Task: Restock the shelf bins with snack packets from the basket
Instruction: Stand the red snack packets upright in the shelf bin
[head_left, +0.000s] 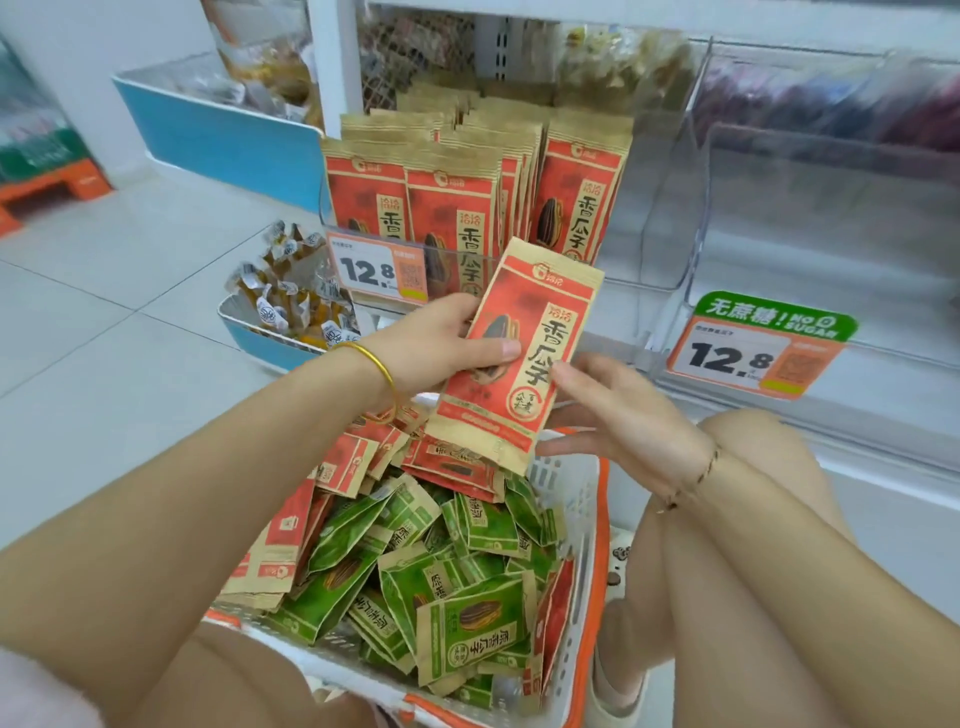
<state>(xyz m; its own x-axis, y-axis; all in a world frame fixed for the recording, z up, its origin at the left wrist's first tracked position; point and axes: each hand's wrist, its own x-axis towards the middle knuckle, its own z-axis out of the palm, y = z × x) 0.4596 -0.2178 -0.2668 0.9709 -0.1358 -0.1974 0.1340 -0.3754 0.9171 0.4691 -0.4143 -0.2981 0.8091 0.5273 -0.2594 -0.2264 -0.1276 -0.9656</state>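
Mid-restock. Left hand fingers clamped on one red packet, thumb across its front, held upright between the basket and the red bin. Right hand fingers straight and apart at the packet's right edge, apparently touching, not gripping. The red bin looks nearly full, with rows of standing packets. The next bin, above the green no-sugar tag, looks empty. The basket holds a few red packets and many green packets. My read: red almost done, green not started.
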